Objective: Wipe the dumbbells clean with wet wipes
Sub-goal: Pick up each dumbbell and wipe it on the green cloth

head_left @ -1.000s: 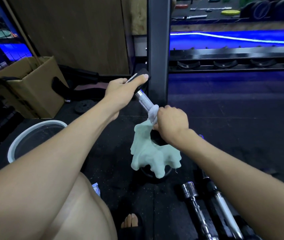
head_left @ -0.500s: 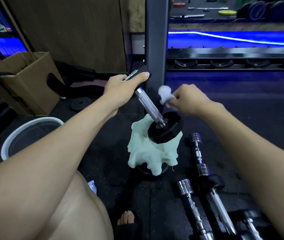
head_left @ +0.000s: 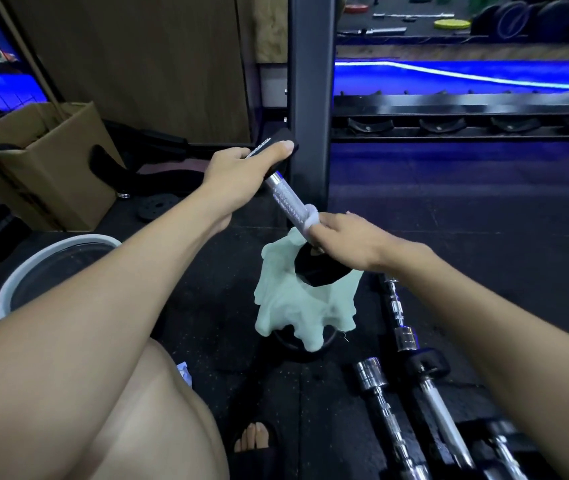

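A small dumbbell [head_left: 286,195] with black ends and a knurled chrome handle slants from upper left to lower right at centre. My left hand [head_left: 241,171] grips its upper black end. My right hand [head_left: 348,244] pinches a white wet wipe [head_left: 310,220] wrapped round the lower part of the handle, just above the lower black end [head_left: 321,271]. That end rests on a pale green cloth [head_left: 296,306] draped over a black weight plate on the floor.
Several chrome bars and dumbbells [head_left: 400,327] lie on the black rubber floor at lower right. A white-rimmed bucket [head_left: 33,265] sits at left, a cardboard box [head_left: 51,161] behind it. A dark steel rack post [head_left: 310,98] stands just behind the dumbbell. My knee and foot fill the bottom.
My right hand, which had lifted off with the wipe half a second ago, has come back down onto the lower handle. My left hand keeps its grip on the upper end.
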